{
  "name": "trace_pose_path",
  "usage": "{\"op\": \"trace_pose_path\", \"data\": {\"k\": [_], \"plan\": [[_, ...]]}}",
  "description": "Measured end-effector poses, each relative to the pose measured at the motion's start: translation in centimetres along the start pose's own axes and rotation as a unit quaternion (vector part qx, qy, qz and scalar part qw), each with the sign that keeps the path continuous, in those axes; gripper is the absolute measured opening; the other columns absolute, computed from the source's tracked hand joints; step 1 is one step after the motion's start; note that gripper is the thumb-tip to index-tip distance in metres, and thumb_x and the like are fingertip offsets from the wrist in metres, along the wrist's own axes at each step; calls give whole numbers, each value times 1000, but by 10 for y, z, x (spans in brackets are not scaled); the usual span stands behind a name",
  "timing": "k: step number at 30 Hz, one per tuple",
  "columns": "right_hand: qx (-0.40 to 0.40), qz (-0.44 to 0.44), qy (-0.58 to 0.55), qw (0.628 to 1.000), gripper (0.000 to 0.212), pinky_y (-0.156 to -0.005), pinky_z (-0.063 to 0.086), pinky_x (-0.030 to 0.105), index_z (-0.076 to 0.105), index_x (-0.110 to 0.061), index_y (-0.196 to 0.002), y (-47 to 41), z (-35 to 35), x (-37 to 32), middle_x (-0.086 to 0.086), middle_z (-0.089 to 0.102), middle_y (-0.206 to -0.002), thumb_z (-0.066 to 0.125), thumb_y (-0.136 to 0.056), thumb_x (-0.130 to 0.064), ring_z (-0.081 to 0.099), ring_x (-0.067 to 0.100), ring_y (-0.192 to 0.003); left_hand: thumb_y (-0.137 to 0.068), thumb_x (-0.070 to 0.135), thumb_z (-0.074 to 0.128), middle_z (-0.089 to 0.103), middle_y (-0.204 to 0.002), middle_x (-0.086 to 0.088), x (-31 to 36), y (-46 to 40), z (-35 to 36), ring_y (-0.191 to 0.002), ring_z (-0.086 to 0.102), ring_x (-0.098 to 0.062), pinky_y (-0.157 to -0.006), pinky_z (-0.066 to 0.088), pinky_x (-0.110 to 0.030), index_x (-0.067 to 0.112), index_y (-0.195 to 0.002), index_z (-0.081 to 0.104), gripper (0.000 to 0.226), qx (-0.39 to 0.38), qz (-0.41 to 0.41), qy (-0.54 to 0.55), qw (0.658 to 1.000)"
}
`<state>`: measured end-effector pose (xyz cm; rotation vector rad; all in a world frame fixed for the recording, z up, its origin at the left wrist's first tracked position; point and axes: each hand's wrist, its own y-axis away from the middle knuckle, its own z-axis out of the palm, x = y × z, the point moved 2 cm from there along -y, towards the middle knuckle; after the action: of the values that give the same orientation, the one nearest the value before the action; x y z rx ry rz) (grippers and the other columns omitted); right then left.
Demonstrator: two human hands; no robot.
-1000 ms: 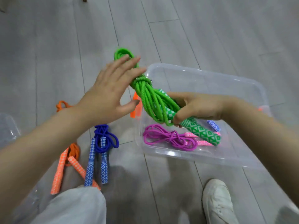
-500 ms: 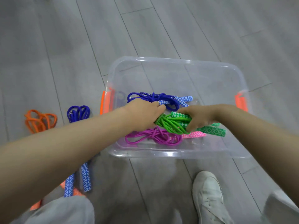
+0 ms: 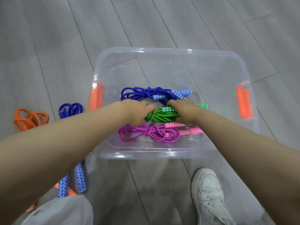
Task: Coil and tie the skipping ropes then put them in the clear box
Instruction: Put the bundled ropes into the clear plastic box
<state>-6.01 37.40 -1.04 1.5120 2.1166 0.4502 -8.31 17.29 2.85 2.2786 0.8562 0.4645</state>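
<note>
A clear plastic box (image 3: 162, 155) with orange side latches stands on the grey floor. Inside lie a tied blue rope (image 3: 146, 93) at the back and a tied purple rope (image 3: 149, 133) with pink handles at the front. Between them sits the coiled green rope (image 3: 162, 115). My left hand (image 3: 136, 113) grips its left end, fingers curled over the coil. My right hand (image 3: 185, 111) holds its right end by the green checked handles, one handle tip showing past the hand.
On the floor left of the box lie an orange rope (image 3: 29, 118) and another blue rope (image 3: 70, 108), whose patterned handles (image 3: 80, 179) reach towards my knee. My white shoe (image 3: 209, 197) stands in front of the box.
The green rope came down from mid-air into the box. Both hands now hold it low between the blue and purple ropes, and my view has shifted over the box.
</note>
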Motion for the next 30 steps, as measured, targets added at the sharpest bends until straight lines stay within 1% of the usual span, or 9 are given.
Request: {"op": "trace_pose_path", "data": {"k": [3, 6, 8, 11, 17, 22, 25, 27, 30], "plan": [[57, -6, -15, 998, 55, -86, 44, 41, 46, -11, -126, 2, -1, 2, 15, 56, -115, 65, -75, -9, 54, 35, -105, -95, 35, 50, 27, -155, -8, -1, -3, 13, -139, 33, -32, -107, 37, -45, 24, -154, 8, 73, -56, -8, -5, 998], [98, -12, 26, 995, 40, -86, 39, 41, 50, -9, -111, 6, -9, 6, 13, 54, -112, 69, -78, -21, 52, 34, -105, -94, 31, 53, 12, -161, -6, 0, -8, 21, -145, 18, -32, -113, 30, -48, 26, -154, -7, 85, -95, -25, -20, 995], [63, 8, 68, 996, 36, -91, 37, 40, 52, -10, -110, 8, -10, 7, 12, 55, -116, 65, -84, -32, 51, 32, -110, -94, 30, 51, 4, -162, -5, -3, -8, 22, -147, 10, -32, -115, 26, -49, 28, -153, -11, 86, -112, -37, -13, 993], [-3, 35, 65, 997, 38, -96, 35, 38, 49, -9, -118, 13, -4, 3, 14, 53, -124, 57, -90, -33, 51, 32, -116, -94, 29, 51, 5, -162, -6, -11, -6, 17, -146, 14, -31, -113, 28, -51, 30, -154, -6, 83, -104, -52, -10, 993], [23, 58, 74, 995, 32, -99, 42, 42, 60, -14, -118, 19, -29, -7, 12, 55, -124, 52, -90, -25, 50, 34, -117, -95, 39, 47, 18, -159, -7, 3, 13, 0, -144, 22, -30, -116, 20, -48, 23, -153, 14, 69, 52, -13, -18, 998], [149, 9, -14, 989, 26, -83, 46, 43, 63, -12, -109, 24, -67, -38, 13, 64, -109, 51, -85, -12, 58, 36, -101, -93, 37, 48, 15, -160, -10, 4, 48, -21, -146, 15, -28, -119, 11, -46, 19, -152, 17, 69, 165, -35, 1, 986], [199, -52, -110, 972, 29, -79, 46, 38, 60, -12, -108, 27, -90, -68, 7, 66, -101, 50, -81, -7, 58, 27, -90, -86, 28, 55, 29, -155, -8, -12, 81, -34, -143, 24, -28, -117, 16, -44, 19, -147, 34, 65, 313, -37, 55, 948], [204, -47, -196, 958, 33, -73, 43, 30, 57, -15, -111, 29, -103, -89, -1, 64, -97, 50, -82, -2, 54, 16, -78, -80, 22, 59, 46, -140, -5, -28, 110, -39, -131, 39, -28, -109, 25, -42, 19, -137, 47, 58, 410, -53, 106, 904], [224, -80, -250, 939, 36, -65, 41, 23, 54, -17, -113, 30, -123, -129, -5, 61, -93, 47, -83, 1, 48, 4, -66, -78, 24, 50, 53, -123, -5, -63, 149, -30, -115, 46, -30, -99, 33, -42, 19, -126, 54, 49, 490, -115, 177, 846]]}}
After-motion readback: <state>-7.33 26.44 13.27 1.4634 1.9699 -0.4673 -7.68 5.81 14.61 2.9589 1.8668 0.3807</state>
